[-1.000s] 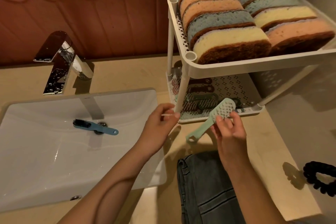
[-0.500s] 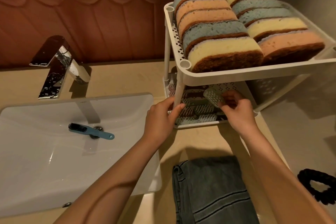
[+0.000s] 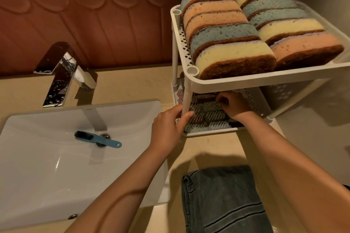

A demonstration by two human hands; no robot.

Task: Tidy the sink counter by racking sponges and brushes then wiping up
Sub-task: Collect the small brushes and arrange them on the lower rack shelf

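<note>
Because the lower shelf of the white plastic two-tier rack [image 3: 265, 79] sits deep under its upper tray, my right hand [image 3: 233, 107] goes in low, fingers curled on the near end of the pale green plastic scrub brush [image 3: 211, 106]; its handle is hidden behind my knuckles. The brush head lies flat on top of other brushes on that shelf; count not readable in the shadow. My left hand [image 3: 170, 125] wraps thumb and fingers round the rack's front-left post [image 3: 186, 104]. Judged purpose: brace the light frame so it does not slide on the beige stone counter [image 3: 132, 85] as I push in. Upper tray: two rows of blue, orange and yellow scouring sponges [image 3: 234, 56] on edge, packed touching, so sponge racking looks done. Outstanding: one blue plastic brush with dark bristles [image 3: 98, 138] lying across the drain of the white ceramic sink basin [image 3: 37, 176], well apart from the rack. Grey striped towel [image 3: 223, 200] waits at the counter's near edge, presumably for the wipe-up. Next, as I judge it: release the green brush, withdraw without snagging the tray rim, fetch the blue one.
</note>
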